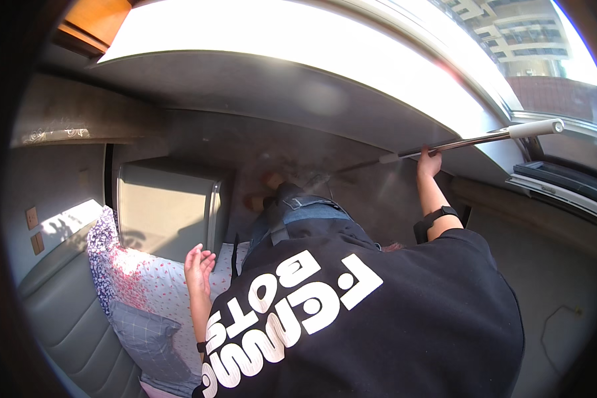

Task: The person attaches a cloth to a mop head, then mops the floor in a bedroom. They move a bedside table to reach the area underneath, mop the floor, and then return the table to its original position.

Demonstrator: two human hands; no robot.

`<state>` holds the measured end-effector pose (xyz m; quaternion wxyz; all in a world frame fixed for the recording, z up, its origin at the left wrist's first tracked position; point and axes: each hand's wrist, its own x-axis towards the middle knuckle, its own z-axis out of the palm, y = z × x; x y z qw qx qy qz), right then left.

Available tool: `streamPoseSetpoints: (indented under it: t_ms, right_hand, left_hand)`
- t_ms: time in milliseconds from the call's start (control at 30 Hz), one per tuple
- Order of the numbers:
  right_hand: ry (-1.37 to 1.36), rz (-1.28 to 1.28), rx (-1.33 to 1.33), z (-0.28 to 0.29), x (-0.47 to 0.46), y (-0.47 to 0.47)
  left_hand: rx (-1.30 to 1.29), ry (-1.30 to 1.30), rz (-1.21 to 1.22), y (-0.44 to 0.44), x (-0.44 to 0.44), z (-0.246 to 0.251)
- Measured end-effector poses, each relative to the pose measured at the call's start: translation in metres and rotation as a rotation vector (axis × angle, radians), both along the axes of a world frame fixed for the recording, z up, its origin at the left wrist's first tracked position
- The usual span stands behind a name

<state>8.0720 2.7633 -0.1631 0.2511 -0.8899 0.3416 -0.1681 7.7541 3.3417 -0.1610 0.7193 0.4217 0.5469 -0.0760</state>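
Note:
My right hand (430, 162), at the right, is wrapped around the metal pole of a long-handled floor tool, likely a mop (457, 144). The pole slants from its white end grip beside the window down to the floor near my feet. Its lower end (318, 181) is blurred, so I cannot tell the head's exact kind. My left hand (199, 266) is held out over the bed's edge, palm partly turned up, with nothing in it. Its fingers are loosely curled and slightly apart. Below it lies a floral bed sheet (164, 278).
A bedside cabinet (164, 209) stands beside the bed's padded headboard (74, 308). On the bed is a grey checked pillow (144, 333). A sunlit windowsill (288, 35) runs along the far wall, with a window (522, 49) above. A cable (547, 328) lies at right.

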Motion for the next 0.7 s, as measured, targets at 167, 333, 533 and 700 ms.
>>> streamPoseSetpoints:
  t_ms: [167, 333, 533, 700]
  right_hand:
    - [-0.072, 0.113, 0.115, -0.01, -0.002, -0.003]
    - [-0.137, 0.128, 0.372, -0.02, -0.004, -0.003]
    - [-0.129, 0.109, 0.456, -0.031, -0.009, -0.01]
    - [0.503, 0.083, 0.449, -0.043, -0.022, -0.006]
  left_hand:
    - [-0.018, -0.003, -0.022, -0.005, -0.004, -0.004]
    - [-0.014, 0.056, -0.024, -0.005, -0.01, -0.01]
    - [-0.012, 0.071, -0.022, -0.006, -0.017, -0.015]
    - [-0.012, 0.057, 0.016, -0.013, -0.026, -0.016]
